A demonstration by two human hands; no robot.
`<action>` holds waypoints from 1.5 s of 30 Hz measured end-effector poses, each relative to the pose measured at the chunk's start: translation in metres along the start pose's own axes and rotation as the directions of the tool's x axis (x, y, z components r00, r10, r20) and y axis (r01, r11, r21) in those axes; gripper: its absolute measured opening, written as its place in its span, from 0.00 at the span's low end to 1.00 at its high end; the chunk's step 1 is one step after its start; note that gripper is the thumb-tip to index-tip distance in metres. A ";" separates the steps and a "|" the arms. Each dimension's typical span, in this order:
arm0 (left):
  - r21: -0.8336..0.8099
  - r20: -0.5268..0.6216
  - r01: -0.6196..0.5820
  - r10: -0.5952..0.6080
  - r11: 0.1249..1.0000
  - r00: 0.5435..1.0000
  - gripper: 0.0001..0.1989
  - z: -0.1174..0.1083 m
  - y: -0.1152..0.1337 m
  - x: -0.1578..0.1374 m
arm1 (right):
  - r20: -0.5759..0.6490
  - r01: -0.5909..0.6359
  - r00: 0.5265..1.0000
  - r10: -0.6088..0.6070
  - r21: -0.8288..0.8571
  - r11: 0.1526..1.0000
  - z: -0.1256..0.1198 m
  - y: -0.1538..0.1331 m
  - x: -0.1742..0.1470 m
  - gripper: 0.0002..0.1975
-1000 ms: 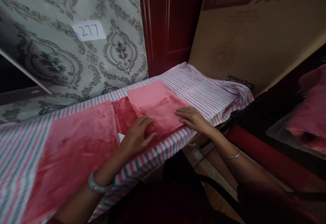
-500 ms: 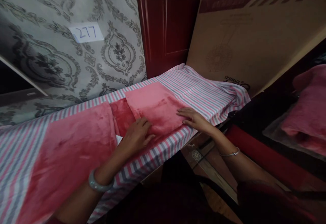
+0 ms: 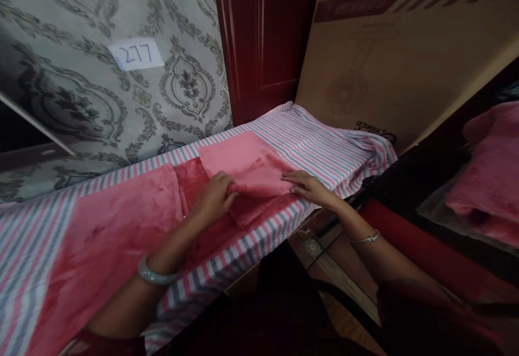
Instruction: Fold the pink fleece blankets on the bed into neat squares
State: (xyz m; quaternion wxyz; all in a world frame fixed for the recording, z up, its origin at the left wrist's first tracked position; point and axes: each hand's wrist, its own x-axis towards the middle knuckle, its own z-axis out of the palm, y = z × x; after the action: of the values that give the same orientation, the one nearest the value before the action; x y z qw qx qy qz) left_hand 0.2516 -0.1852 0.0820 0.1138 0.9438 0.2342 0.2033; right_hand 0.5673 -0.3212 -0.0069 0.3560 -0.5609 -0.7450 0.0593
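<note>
A pink plush cloth (image 3: 247, 153) lies partly folded on the striped sheet, its darker red side showing at the left and along the front. My left hand (image 3: 214, 196) pinches the near edge of its folded flap between thumb and fingers, and that edge is lifted in a ridge. At the flap's right end, my right hand (image 3: 308, 187) holds the cloth's corner, fingers on top and thumb close to the edge. Left of my left hand, more pink plush fabric (image 3: 121, 221) lies spread out, partly behind my forearm.
A pink-and-grey striped sheet (image 3: 320, 145) covers the long narrow surface. A large cardboard box (image 3: 389, 59) leans behind its right end, beside a dark red door (image 3: 279, 32). Another pink plush bundle (image 3: 486, 178) sits at far right. A paper marked 277 (image 3: 140, 53) is on the wall.
My left hand has taken hold of the flap's near edge and raised it, lifting it off the layer below. My right hand stays at the right corner.
</note>
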 end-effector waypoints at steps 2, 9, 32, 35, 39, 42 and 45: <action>0.047 -0.013 0.017 -0.016 0.999 1.000 0.03 -0.006 0.004 0.007 | -0.028 -0.017 0.999 0.017 0.000 1.000 -0.001 0.000 0.002 0.18; 0.209 -0.040 -0.006 0.015 0.978 0.999 0.05 -0.011 0.013 0.014 | -0.148 -0.117 0.983 0.106 -0.064 0.991 -0.004 -0.006 0.012 0.06; 0.228 0.068 -0.294 0.286 0.928 0.956 0.11 0.044 0.001 -0.060 | -0.353 -0.229 0.928 0.122 -0.279 0.933 0.006 0.013 -0.031 0.14; 0.201 0.061 -0.261 0.254 0.944 0.965 0.11 0.043 0.003 -0.062 | -0.338 -0.208 0.935 0.108 -0.276 0.938 0.003 0.007 -0.032 0.16; 0.158 0.040 -0.236 0.233 0.959 0.972 0.09 0.042 0.007 -0.062 | -0.306 -0.141 0.951 0.039 -0.319 0.937 -0.003 -0.005 -0.030 0.16; 0.140 0.026 -0.225 0.223 0.964 0.974 0.08 0.042 0.010 -0.061 | -0.284 -0.121 0.959 0.015 -0.360 0.925 -0.003 -0.006 -0.026 0.16; 0.160 -0.010 -0.228 0.233 0.960 0.973 0.09 0.042 0.010 -0.061 | -0.276 -0.154 0.960 0.051 -0.367 0.917 -0.002 0.000 -0.026 0.17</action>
State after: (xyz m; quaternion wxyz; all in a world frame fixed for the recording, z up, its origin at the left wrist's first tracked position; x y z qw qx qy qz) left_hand 0.2247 -0.2283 0.0275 0.0110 0.9677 0.1398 0.2095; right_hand 0.5721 -0.3447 -0.0174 0.3300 -0.6614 -0.6580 -0.1436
